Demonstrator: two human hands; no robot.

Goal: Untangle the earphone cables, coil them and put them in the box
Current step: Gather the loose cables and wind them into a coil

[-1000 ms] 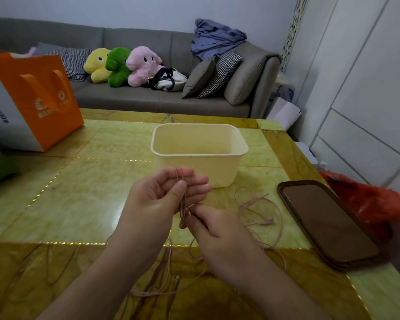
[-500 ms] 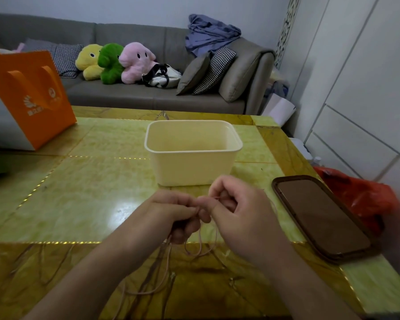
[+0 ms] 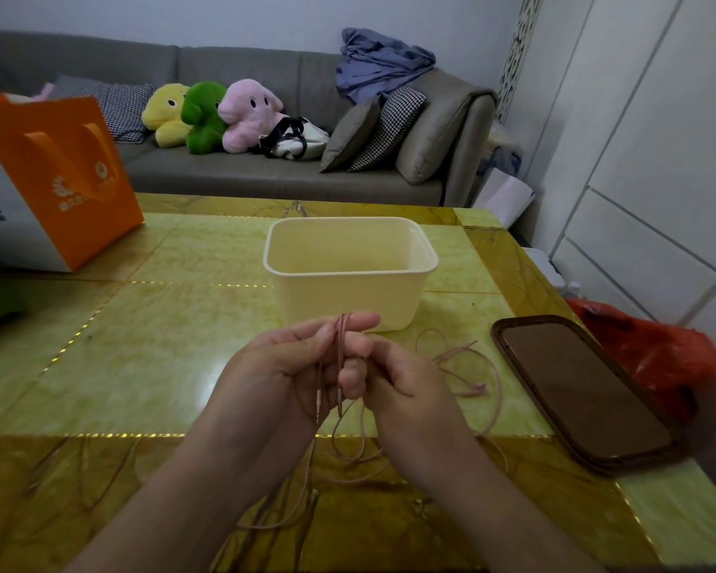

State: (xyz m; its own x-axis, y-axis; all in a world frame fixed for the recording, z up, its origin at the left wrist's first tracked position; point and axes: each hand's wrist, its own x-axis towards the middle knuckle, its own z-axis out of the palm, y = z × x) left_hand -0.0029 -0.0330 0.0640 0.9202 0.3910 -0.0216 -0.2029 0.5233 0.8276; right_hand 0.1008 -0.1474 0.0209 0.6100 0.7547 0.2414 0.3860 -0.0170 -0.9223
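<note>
A thin pink earphone cable (image 3: 478, 357) trails in loose loops over the yellow-green table, to the right of my hands and below them. My left hand (image 3: 282, 366) holds several turns of the cable wound over its raised fingers, with the metal plug hanging by the palm. My right hand (image 3: 402, 378) pinches a strand of the same cable just beside the left fingers. The cream plastic box (image 3: 350, 268) stands upright and open just beyond my hands; nothing shows inside it.
A dark brown tray (image 3: 583, 390) lies at the right, near the table edge. An orange paper bag (image 3: 54, 179) stands at the far left. A red plastic bag (image 3: 662, 357) sits beyond the table's right edge. A grey sofa with plush toys runs along the back.
My hands, pressed together low half a second ago, have drawn slightly apart. The left fingers are raised again with the cable wound over them, and the loops at the right are uncovered.
</note>
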